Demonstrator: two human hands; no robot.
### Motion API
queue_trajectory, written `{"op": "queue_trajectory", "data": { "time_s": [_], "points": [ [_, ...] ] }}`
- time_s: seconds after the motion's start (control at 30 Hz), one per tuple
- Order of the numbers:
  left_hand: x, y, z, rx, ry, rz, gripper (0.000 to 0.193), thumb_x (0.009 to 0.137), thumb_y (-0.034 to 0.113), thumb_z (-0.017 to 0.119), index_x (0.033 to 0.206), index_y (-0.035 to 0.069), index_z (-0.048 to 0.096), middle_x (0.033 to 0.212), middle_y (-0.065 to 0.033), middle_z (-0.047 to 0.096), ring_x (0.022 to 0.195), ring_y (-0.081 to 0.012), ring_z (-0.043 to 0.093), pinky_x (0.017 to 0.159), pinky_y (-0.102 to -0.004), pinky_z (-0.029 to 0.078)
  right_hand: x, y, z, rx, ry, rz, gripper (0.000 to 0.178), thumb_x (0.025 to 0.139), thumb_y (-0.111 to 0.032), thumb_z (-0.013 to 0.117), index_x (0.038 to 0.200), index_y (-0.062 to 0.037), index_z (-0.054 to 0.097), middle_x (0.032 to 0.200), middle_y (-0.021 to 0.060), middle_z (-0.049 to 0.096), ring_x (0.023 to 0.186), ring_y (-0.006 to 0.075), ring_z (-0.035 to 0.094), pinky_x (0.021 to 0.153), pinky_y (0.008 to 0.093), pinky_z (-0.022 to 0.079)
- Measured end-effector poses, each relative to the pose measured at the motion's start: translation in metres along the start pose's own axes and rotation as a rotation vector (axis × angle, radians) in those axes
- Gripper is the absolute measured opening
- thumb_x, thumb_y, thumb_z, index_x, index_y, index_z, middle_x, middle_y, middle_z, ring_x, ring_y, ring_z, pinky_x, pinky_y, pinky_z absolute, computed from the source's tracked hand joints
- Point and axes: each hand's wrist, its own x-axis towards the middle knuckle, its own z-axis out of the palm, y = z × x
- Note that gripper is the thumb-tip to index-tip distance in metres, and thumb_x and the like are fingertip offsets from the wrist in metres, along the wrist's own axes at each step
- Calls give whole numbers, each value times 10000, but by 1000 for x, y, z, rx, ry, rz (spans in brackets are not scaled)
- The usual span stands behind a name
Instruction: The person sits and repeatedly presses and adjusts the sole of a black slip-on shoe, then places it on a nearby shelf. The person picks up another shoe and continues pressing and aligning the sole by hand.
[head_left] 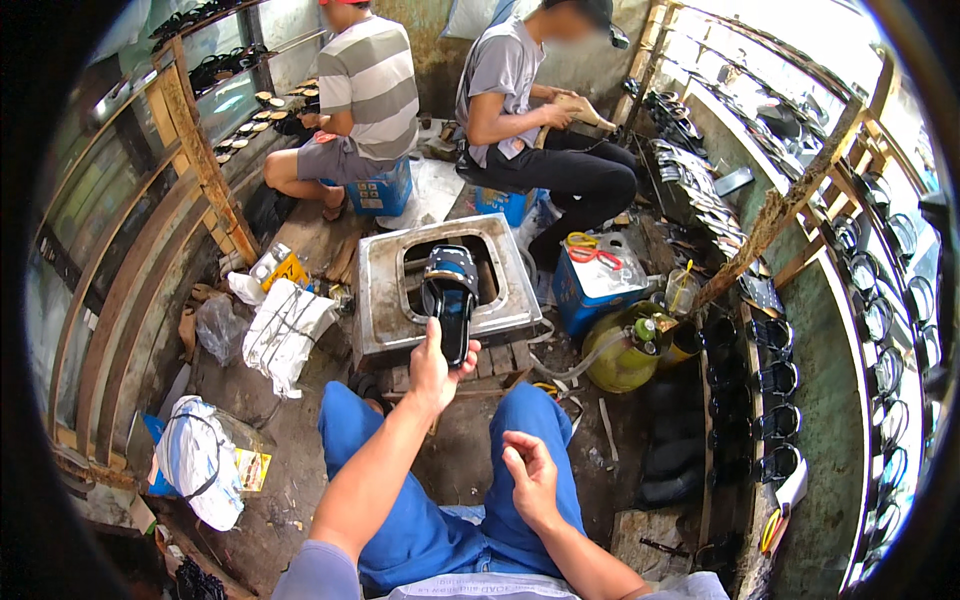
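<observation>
My left hand (433, 374) is closed around the heel end of a black slide sandal (456, 320). The sandal's strap, dark with white patches and a blue band, points away from me. It is held over the square opening of a metal box-like stand (385, 290) in front of my knees. My right hand (531, 478) hovers by my right thigh, fingers loosely curled and thumb apart, with nothing visible in it.
Two people (365, 85) sit working beyond the stand. To its right are red-handled scissors (594, 252) on a blue box (590, 300) and a green gas cylinder (622, 350) with a hose. White bundles (288, 332) lie left. Racks of sandals (780, 375) line the right side.
</observation>
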Motion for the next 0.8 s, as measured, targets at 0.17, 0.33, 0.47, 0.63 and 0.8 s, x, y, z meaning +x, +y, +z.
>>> {"op": "queue_trajectory", "data": {
  "time_s": [0.17, 0.33, 0.47, 0.63, 0.8],
  "points": [
    [62, 18, -3, -49, 20, -83, 619, 1097, 557, 425, 1182, -23, 622, 907, -214, 717, 699, -258, 677, 580, -336, 570, 1, -8, 2, 56, -13, 73, 289, 1006, -96, 710, 1267, -8, 620, 1210, 51, 674, 1084, 116, 639, 972, 269, 510],
    [44, 36, 1, 0, -88, -89, 547, 1112, 518, 413, 1238, 13, 581, 965, -210, 725, 754, -260, 702, 637, -351, 598, 23, -30, -5, -119, -8, 55, 338, 1001, -127, 723, 1300, -27, 600, 1199, 54, 649, 1092, 125, 605, 969, 296, 501],
    [-78, 20, -15, 13, -316, -143, 356, 1072, 212, 583, 1367, 33, 496, 1179, -209, 698, 1013, -331, 735, 852, -483, 643, 66, -65, -13, -147, 67, -144, 502, 990, -218, 736, 1407, -23, 538, 1369, 109, 563, 1226, 210, 565, 1050, 361, 488],
    [-205, -14, -45, 389, -415, -292, 373, 974, 153, 665, 1306, -4, 605, 1068, -164, 755, 917, -300, 765, 771, -386, 609, 67, -102, 0, -287, -137, -160, 438, 994, -167, 722, 1394, -49, 587, 1382, 104, 582, 1277, 217, 569, 1070, 373, 478],
    [-236, -2, -54, 1159, -245, 403, 267, 958, 164, 715, 1159, -11, 696, 969, -230, 737, 859, -399, 754, 715, -408, 592, 32, -117, 13, -146, -336, -285, 246, 1006, -47, 687, 1240, 23, 667, 1260, 113, 667, 1186, 203, 628, 1050, 344, 487]
  ]
}}
